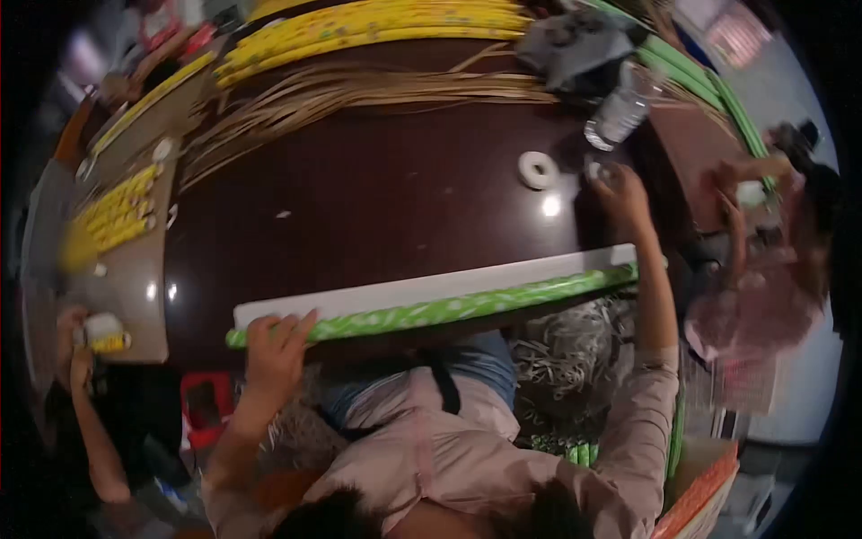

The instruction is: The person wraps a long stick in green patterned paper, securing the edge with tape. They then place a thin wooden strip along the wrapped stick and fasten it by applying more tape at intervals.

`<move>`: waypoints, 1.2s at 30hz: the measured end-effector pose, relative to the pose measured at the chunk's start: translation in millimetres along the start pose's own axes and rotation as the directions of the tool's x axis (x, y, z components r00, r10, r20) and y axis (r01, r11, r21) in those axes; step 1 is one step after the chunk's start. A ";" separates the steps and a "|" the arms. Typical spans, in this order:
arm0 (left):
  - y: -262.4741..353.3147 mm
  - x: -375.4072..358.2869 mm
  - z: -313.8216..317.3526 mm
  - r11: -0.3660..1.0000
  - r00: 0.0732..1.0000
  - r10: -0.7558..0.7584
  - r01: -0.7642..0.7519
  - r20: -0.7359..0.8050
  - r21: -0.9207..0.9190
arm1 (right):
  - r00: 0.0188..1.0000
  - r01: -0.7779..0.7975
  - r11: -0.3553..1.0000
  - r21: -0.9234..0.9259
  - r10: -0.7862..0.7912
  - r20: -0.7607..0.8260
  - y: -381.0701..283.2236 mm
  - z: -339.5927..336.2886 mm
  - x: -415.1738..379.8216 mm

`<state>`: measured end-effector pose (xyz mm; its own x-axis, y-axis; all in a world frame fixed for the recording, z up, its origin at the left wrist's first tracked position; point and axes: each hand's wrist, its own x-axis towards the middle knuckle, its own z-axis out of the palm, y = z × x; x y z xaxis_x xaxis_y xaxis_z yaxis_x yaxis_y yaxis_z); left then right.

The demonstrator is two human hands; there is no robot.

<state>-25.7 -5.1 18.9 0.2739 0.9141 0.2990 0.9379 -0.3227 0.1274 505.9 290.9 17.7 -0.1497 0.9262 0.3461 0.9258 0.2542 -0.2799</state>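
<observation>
A long green roll (467, 308) with white markings lies along the near edge of the dark table, a white strip (431, 289) showing along its far side; it looks like patterned wrapping paper. My left hand (277, 352) is closed over its left end, fingers bent across the top. Farther back on the right, my right hand (621, 193) is closed in a pinch, with a small whitish thing (594, 169) at the fingertips that is too small to name. Just left of it lies a white ring-shaped tape roll (537, 169). A clear plastic bottle (618, 117) stands behind that hand.
Brown strips (359, 94) and yellow patterned rolls (377, 31) line the far side, with a dark grey bundle (575, 49) at right. Co-workers' hands appear at the left (79, 346) and right (741, 193). Shredded paper (570, 355) lies below the table edge.
</observation>
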 end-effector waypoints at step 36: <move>48.9 20.1 29.9 0.940 0.965 -0.175 0.104 -0.197 -0.324 | 0.625 0.374 0.598 0.709 -0.727 0.284 -426.0 109.8 -77.6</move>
<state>32.0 4.8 2.9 0.0584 0.8900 0.4521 0.8413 -0.2877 0.4577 85.0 141.3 11.8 -0.8654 0.4731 0.1651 0.2518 0.6955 -0.6730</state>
